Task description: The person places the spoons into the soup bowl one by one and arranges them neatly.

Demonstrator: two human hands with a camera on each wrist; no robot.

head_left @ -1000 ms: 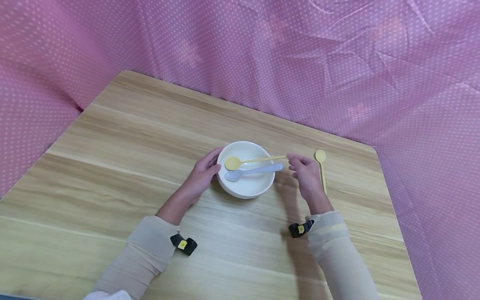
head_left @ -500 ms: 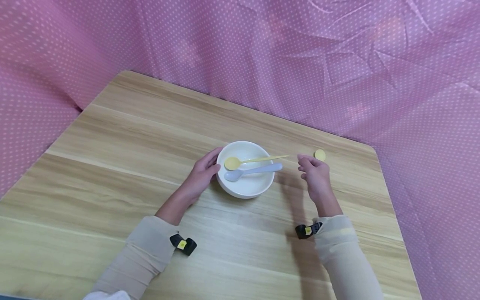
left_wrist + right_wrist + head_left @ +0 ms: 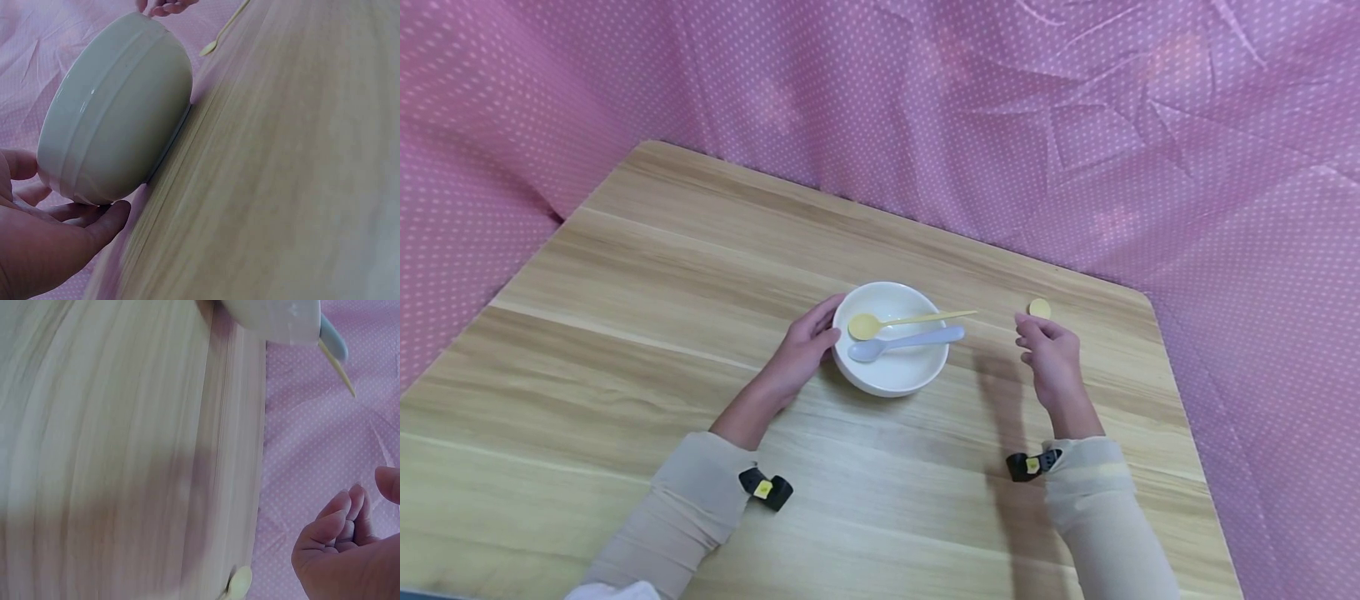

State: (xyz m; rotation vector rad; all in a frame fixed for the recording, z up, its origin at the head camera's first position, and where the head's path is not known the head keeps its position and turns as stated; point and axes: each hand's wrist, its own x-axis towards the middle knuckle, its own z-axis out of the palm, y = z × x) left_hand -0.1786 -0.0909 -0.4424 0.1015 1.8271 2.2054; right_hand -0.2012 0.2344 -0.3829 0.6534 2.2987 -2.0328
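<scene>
White glossy bowl [image 3: 908, 368], round, on counter [image 3: 625, 350], yellow spoon [image 3: 865, 326] and pale blue spoon [image 3: 867, 351] in it, handles poking over rim toward right hand [image 3: 1054, 360]. Left hand [image 3: 797, 357] grips bowl's left side. Right one's free, fingers loosely curled, apart from handle tips. Second yellow spoon [image 3: 1040, 308] just past it on counter, handle hidden from above. Wood-grain top, pink dotted cloth [image 3: 865, 108] behind.

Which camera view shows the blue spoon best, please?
The head view: it shows the whole blue spoon, lying in the white bowl with its handle sticking out. The right wrist view shows only the handle's end; the left wrist view shows none of it.
</scene>
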